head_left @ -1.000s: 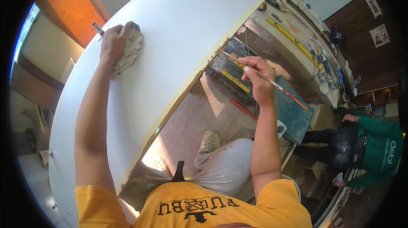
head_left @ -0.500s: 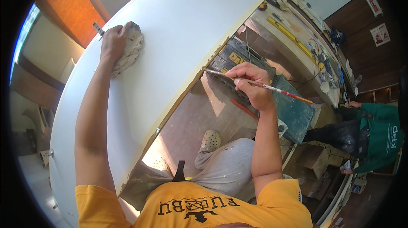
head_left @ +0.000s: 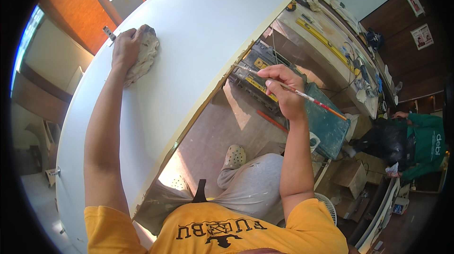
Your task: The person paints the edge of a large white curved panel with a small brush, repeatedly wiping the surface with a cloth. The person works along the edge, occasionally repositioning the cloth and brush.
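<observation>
A crumpled, stained rag (head_left: 145, 56) is gripped in my left hand (head_left: 126, 48), which rests on the large white panel (head_left: 189, 31) near its far left edge. Between the thumb and fingers of my right hand (head_left: 286, 91) is a thin paintbrush (head_left: 312, 99), its orange handle end pointing to the lower right. The brush's bristles reach the panel's right edge, where a strip of masking tape (head_left: 198, 109) with a rough brown border runs along it. Whether the bristles touch the edge or hover just off it, I cannot tell.
Beneath the panel's right edge stand a black and yellow toolbox (head_left: 260, 86) and a teal box (head_left: 326, 121). A cluttered workbench (head_left: 326, 31) carries a yellow spirit level (head_left: 326, 46) and tools. At the right, a person in a green top (head_left: 425, 145) bends over. A metal clamp-like fitting (head_left: 109, 33) sits by my left hand.
My right hand and the brush have shifted slightly farther along the panel's edge, away from me. My left hand stays on the rag. The person in green has moved a little.
</observation>
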{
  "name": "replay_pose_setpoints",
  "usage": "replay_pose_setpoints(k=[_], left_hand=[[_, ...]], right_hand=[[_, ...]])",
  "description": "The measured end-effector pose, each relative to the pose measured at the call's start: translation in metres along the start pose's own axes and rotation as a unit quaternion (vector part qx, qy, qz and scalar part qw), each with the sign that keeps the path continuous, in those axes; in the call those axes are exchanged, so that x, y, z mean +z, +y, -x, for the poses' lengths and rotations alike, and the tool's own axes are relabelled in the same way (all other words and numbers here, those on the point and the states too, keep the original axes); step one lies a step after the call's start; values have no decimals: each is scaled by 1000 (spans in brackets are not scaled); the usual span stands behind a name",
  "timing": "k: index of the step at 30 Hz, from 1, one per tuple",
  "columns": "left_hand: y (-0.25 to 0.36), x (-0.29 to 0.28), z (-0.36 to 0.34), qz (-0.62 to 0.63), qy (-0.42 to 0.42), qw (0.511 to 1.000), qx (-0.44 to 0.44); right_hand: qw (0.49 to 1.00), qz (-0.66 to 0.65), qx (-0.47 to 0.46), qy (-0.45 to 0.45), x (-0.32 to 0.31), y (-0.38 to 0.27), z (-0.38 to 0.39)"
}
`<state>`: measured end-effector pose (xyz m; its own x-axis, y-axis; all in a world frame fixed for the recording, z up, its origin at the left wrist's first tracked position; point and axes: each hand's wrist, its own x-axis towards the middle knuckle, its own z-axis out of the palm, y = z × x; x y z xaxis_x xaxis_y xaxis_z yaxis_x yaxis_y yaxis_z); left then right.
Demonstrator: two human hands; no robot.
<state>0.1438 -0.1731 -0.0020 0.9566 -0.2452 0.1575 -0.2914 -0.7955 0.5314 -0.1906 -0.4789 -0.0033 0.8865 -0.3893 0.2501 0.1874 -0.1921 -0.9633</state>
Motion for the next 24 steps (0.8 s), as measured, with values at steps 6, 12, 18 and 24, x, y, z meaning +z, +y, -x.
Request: replay_pose_setpoints(k=[6, 12, 18, 24], left_hand=[[-2, 6, -5, 38, 24, 999, -6], [-12, -5, 7, 303, 113, 939, 118], [58, -104, 165, 396, -290, 855, 169], [53, -131, 281, 536, -220, 813, 58]], right_hand=[[995, -9, -40, 92, 0, -5, 4], [976, -72, -125, 162, 42, -22, -1], [937, -92, -318, 114, 106, -75, 17], [858, -122, -472, 159, 170, -118, 43]])
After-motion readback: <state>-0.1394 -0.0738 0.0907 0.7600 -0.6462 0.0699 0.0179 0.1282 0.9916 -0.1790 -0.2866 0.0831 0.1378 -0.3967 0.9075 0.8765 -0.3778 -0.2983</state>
